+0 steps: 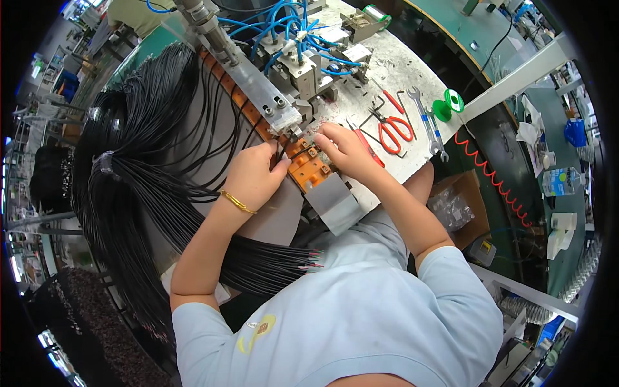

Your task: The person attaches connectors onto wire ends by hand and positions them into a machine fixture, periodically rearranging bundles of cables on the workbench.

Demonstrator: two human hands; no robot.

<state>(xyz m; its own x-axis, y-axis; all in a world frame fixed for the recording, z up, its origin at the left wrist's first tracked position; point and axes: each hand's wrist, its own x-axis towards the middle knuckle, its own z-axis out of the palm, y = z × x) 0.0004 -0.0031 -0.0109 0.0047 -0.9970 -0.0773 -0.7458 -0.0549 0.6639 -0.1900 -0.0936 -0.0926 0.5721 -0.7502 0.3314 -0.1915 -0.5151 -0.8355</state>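
Note:
My left hand, with a gold bangle at the wrist, pinches a thin black cable at the edge of an orange fixture block. My right hand is at the block's other side, its fingers drawn together beside the metal machine head; what they hold, if anything, is too small to make out. Along the orange rail, more black cables run out to the left. They join a thick bundle of black cables, tied partway, whose stripped ends reach toward my lap.
Right of my right hand lie red-handled scissors, a red-handled tool, hex keys and wrenches. A green solder spool stands at the table edge. Blue air tubes loop over the machine. Below right is a cardboard box.

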